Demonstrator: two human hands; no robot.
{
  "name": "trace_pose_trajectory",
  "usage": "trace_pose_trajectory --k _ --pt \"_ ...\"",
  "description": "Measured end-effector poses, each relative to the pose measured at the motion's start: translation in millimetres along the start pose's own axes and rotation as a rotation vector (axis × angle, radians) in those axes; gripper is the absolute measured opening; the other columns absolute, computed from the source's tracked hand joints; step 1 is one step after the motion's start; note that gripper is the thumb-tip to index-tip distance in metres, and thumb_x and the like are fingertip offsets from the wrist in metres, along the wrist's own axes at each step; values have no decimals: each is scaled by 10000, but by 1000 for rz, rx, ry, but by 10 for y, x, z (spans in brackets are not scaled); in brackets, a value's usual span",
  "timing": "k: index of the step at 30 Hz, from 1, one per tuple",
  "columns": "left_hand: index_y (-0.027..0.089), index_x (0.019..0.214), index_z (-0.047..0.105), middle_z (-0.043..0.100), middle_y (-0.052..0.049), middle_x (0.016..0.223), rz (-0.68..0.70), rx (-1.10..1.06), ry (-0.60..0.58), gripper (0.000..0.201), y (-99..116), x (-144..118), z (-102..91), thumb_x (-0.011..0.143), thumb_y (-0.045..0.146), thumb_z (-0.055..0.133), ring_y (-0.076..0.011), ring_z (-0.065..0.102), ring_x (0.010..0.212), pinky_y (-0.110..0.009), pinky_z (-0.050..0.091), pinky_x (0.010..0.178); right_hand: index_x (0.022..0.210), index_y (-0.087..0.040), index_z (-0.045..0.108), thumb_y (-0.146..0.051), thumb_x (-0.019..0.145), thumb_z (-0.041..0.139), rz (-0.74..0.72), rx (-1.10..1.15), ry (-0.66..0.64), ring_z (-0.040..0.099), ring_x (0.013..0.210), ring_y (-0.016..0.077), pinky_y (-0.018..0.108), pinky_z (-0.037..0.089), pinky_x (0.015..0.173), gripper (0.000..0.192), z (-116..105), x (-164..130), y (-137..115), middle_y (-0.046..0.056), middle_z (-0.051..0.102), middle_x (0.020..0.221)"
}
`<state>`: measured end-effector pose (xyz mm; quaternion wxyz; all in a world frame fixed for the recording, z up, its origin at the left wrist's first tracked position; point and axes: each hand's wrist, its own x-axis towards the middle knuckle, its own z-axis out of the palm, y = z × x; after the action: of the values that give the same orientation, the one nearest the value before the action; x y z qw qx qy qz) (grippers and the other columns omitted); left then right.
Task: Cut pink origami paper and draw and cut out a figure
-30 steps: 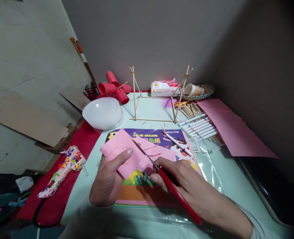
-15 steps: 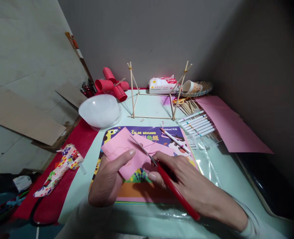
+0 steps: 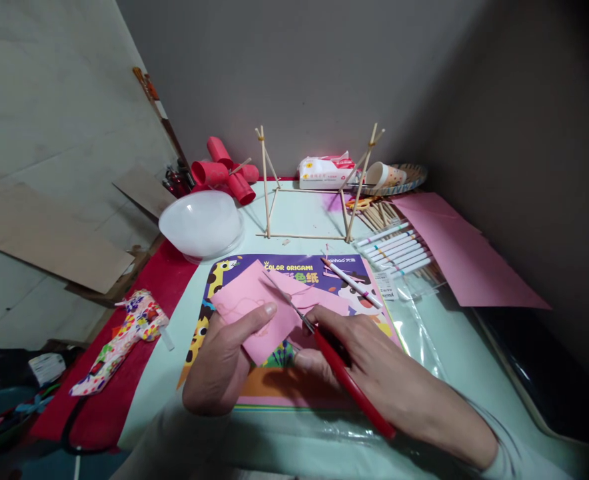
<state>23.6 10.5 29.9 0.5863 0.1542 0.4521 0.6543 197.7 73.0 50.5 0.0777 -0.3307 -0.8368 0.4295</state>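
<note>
1. At table centre, on the origami pad [image 3: 254, 267]: pink paper sheet [image 3: 254, 303].
2. Left hand [image 3: 219, 363], 7 o'clock of the sheet, pinches its near edge, thumb on top.
3. Right hand [image 3: 369, 360], at 4 o'clock, grips red-handled scissors [image 3: 324, 347]; blades on the sheet, pointing to 11 o'clock.

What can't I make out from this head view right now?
- Scissors: the finger loops are hidden inside the right hand.
- Pink paper: its near edge is covered by the left hand; the drawn line is too faint to follow.
- Origami pad: mostly covered by paper and hands.
- Red tubes: contents not visible.
</note>
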Motion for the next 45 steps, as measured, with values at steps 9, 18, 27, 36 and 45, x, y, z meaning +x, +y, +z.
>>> trace_pose_trajectory --k 9,18,27,36,45 --pt "210 1359 595 718 -83 1212 23 18 -13 646 -34 0 -1 749 195 808 -295 653 1157 -406 522 1011 848 -215 497 -535 1018 436 -9 -34 33 436 631 142 282 294 615 367 27 15 28 -28 534 710" --pt "192 1427 530 712 -109 1221 -5 35 -55 683 -65 -2 -15 791 193 780 -290 658 1134 -402 527 985 875 -219 498 -588 966 515 4 -13 7 470 695 157 276 323 646 380 19 18 62 -30 548 738" --pt "180 1365 590 726 -117 1166 -25 65 -139 558 -91 -10 -7 831 209 749 -281 673 1081 -401 553 946 914 -220 543 -568 995 471 -24 -42 22 452 656 157 290 304 634 364 35 11 84 -22 546 733" --pt "181 1322 621 729 -99 1131 -54 64 -150 511 -78 -14 -2 825 194 741 -266 669 1077 -394 547 958 920 -222 516 -532 1011 466 -49 -36 30 476 697 156 282 319 658 326 54 15 67 -23 547 774" --pt "142 1013 729 726 -78 960 -75 90 -204 195 -106 -13 20 831 210 730 -183 657 805 -332 559 811 973 -215 514 -313 1039 448 -171 -235 72 496 694 170 282 346 650 136 96 -11 143 19 602 865"
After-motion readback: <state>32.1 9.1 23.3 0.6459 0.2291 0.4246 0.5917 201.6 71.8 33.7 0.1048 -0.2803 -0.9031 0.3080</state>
